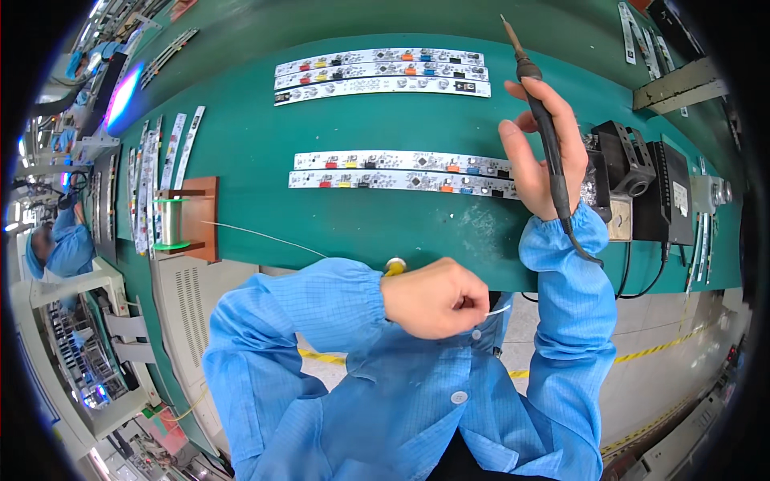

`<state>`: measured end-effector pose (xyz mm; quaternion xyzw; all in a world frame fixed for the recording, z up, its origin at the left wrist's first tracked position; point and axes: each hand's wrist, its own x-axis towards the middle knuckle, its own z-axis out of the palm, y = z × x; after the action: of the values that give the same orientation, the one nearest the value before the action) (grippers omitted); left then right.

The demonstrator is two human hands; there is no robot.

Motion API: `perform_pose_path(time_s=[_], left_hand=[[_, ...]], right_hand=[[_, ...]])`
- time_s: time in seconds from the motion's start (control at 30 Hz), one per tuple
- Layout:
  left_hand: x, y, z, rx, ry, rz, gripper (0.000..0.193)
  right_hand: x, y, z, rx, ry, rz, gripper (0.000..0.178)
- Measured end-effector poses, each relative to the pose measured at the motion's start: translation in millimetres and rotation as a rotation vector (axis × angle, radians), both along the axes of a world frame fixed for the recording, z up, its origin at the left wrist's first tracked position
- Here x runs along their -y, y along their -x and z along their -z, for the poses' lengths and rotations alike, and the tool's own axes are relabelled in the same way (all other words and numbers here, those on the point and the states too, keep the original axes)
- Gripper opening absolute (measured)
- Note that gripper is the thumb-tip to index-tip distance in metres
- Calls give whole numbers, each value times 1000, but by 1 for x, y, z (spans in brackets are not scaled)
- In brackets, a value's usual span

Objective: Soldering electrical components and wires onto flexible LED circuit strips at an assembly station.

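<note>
My right hand (553, 144) is raised over the right part of the bench, fingers wrapped round a black soldering iron (550, 132); its brown-tipped end points up and away. My left hand (441, 298) is closed in front of the bench's near edge, pinching a thin solder wire (499, 310) whose end sticks out to the right. From a spool (170, 224) on a brown stand (200, 218), wire runs toward my left sleeve, which hides its middle. Two white circuit board strips (393, 181) lie just left of my right hand, which covers their right ends.
Several more board strips (381, 86) lie at the back, others (164, 156) at the left. Right of my right hand stand a black bracket-like holder (622, 156) and a black box (667, 192) with cables. Another person (60, 240) in blue is far left.
</note>
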<state>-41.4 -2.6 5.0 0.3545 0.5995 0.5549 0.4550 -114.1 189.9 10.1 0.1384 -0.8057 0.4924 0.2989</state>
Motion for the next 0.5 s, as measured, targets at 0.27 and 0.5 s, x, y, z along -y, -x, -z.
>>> perform_pose_path(time_s=[0.27, 0.5], left_hand=[[-21, 26, 15, -413, -141, -214, 13], [-23, 29, 25, -660, -298, -396, 16]], right_hand=[[-3, -4, -1, -73, 77, 59, 44], [-6, -8, -4, -38, 6, 44, 41]])
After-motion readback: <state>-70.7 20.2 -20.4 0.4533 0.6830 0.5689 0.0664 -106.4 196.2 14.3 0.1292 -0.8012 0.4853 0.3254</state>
